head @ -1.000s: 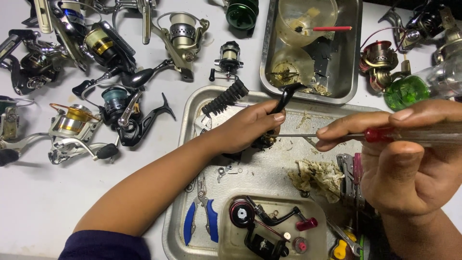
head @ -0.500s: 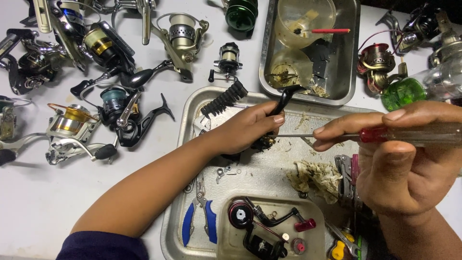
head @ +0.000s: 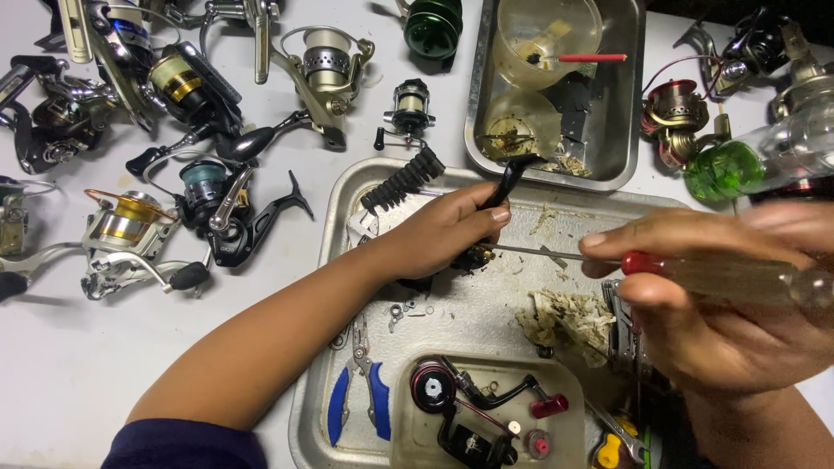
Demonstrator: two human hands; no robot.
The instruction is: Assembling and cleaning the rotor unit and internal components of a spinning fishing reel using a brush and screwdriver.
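The black reel part under our left hand lies on a large metal tray, which rests on a white tabletop. Fishing reels in silver, gold and black are scattered over the table to the left, and a smaller metal tray with two clear cups sits behind. More reels and a green glass bottle stand at the right. The part is dark and mostly hidden by our fingers, with a curved black arm rising from it; greasy crumbs and a wad of soiled tissue lie just beside it. Our left hand is curled down over the part, pinning it to the tray. Our right hand is closed round the clear handle of a screwdriver, its thin shaft reaching to the part. Blue-handled pliers lie near the tray's front edge.
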